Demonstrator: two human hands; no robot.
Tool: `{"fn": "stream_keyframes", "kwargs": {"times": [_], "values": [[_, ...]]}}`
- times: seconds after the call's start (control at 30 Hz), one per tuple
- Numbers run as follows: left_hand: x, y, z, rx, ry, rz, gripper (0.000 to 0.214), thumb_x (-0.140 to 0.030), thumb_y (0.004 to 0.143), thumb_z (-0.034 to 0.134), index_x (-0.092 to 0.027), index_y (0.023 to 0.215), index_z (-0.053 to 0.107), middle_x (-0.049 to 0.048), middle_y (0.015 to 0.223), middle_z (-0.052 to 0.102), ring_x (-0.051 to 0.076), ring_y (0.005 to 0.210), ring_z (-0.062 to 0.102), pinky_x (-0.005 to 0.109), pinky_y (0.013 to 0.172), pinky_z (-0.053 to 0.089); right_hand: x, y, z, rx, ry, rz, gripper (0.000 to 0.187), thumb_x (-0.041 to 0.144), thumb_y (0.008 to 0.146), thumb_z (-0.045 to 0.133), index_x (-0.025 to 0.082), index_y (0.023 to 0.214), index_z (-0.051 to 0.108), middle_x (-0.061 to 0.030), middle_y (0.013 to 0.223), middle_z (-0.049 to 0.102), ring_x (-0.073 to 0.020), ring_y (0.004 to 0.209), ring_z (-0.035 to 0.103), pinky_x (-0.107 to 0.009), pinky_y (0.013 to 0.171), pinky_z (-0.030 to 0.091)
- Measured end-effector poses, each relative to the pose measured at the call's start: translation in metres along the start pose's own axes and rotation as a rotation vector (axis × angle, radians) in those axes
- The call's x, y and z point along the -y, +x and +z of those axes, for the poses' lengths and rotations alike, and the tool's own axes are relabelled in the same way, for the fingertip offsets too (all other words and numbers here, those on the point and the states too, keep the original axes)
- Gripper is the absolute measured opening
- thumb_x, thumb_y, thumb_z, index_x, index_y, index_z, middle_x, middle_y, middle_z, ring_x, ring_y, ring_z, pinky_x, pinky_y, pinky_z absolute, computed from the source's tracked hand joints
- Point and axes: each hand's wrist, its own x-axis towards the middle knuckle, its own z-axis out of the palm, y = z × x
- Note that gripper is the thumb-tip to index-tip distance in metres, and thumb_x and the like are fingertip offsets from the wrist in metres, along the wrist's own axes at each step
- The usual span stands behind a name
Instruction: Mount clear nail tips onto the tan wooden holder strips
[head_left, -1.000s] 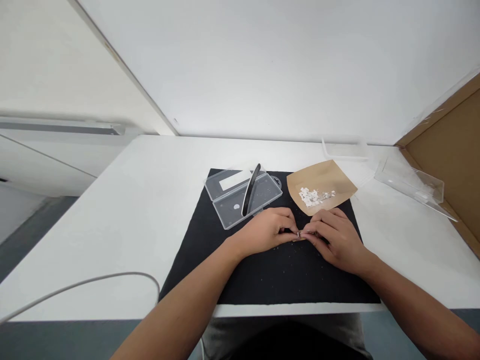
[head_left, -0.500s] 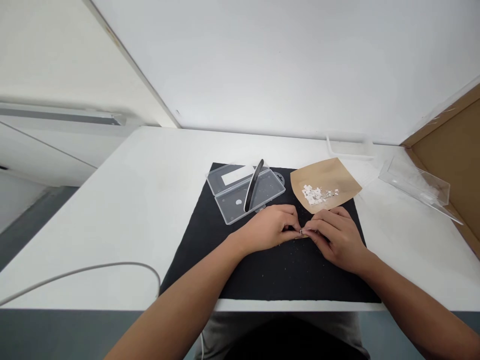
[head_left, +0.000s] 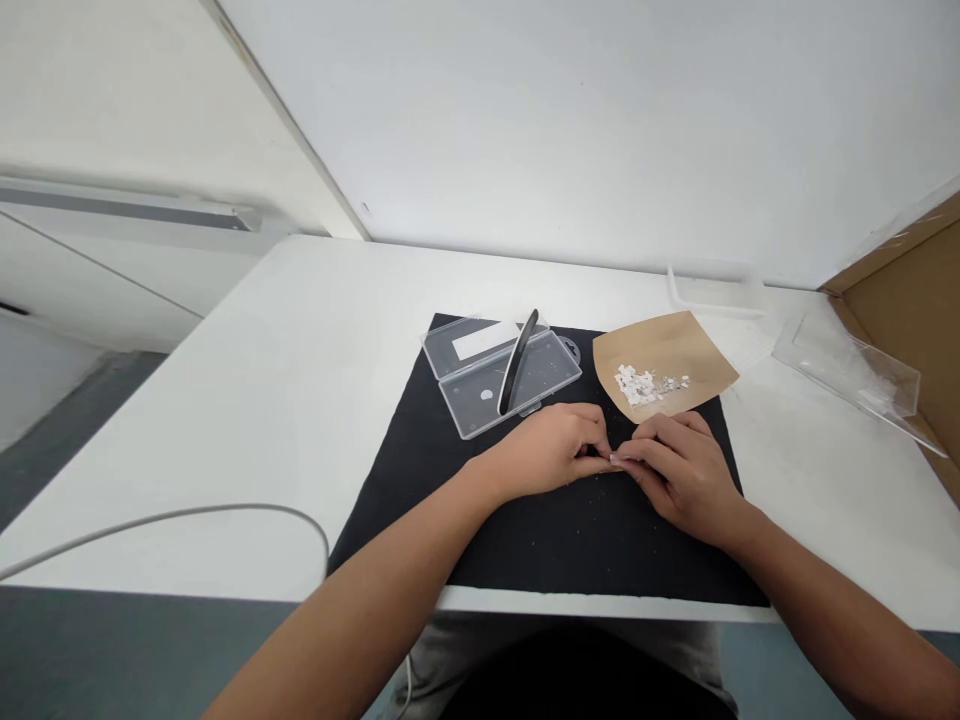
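Over a black mat (head_left: 540, 550), my left hand (head_left: 555, 448) and my right hand (head_left: 679, 468) meet with their fingertips pinched together. Whatever sits between the fingers is tiny and mostly hidden, with only a pale speck showing. Just beyond my right hand lies a brown paper sheet (head_left: 675, 345) bearing a scatter of small white pieces (head_left: 637, 385). Behind my left hand is an opened clear plastic case (head_left: 480, 400). A slim, curved black-and-white tool (head_left: 517, 362) leans across it.
Clear plastic parts (head_left: 847, 370) lie on the white table (head_left: 255, 400) at the right, by a cardboard box (head_left: 915, 290). A white cable (head_left: 225, 508) curves across the left side. White crumbs dot the mat.
The whole view has shifted slightly. Both hands keep their pinch; the small shiny bit seen between the fingertips earlier is now more covered.
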Motion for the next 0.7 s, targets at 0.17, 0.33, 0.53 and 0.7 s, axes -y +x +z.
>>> {"fn": "stream_keyframes", "kwargs": {"times": [0.17,0.33,0.53,0.7], "values": [[-0.0013,0.0,-0.0006,-0.006,-0.003,0.005,0.014,-0.028,0.099,0.077,-0.016,0.093,0.08,0.0063,0.096,0.073,0.017,0.086,0.07,0.027,0.078,0.052,-0.001,-0.0007,-0.0001,0.008,0.009,0.015,0.008,0.017,0.104,0.067,0.024,0.106,0.07,-0.0017,0.092,0.069,-0.0169,0.082,0.065,-0.038,0.082,0.039],[-0.0007,0.0,0.0003,-0.009,-0.005,-0.004,0.017,-0.031,0.099,0.077,-0.016,0.092,0.08,0.0061,0.095,0.073,0.017,0.084,0.07,0.027,0.076,0.051,-0.0013,-0.0006,-0.0004,0.011,0.005,0.006,0.007,0.018,0.103,0.068,0.024,0.107,0.07,-0.0018,0.092,0.069,-0.0168,0.082,0.065,-0.038,0.081,0.04],[-0.0018,0.0002,-0.0002,-0.003,-0.011,-0.006,0.015,-0.028,0.099,0.077,-0.015,0.092,0.08,0.006,0.096,0.073,0.018,0.087,0.07,0.028,0.079,0.052,-0.0001,0.0001,-0.0022,0.022,-0.011,-0.005,0.007,0.018,0.104,0.067,0.023,0.107,0.071,-0.0018,0.093,0.068,-0.0159,0.081,0.064,-0.038,0.081,0.039],[-0.0026,-0.0002,-0.0012,-0.002,-0.032,-0.017,0.013,-0.028,0.098,0.078,-0.016,0.093,0.081,0.0061,0.098,0.074,0.018,0.088,0.071,0.027,0.079,0.052,-0.0009,0.0003,-0.0018,0.02,-0.002,-0.001,0.007,0.018,0.104,0.067,0.023,0.106,0.072,-0.0015,0.092,0.068,-0.0156,0.08,0.064,-0.037,0.08,0.038]]}}
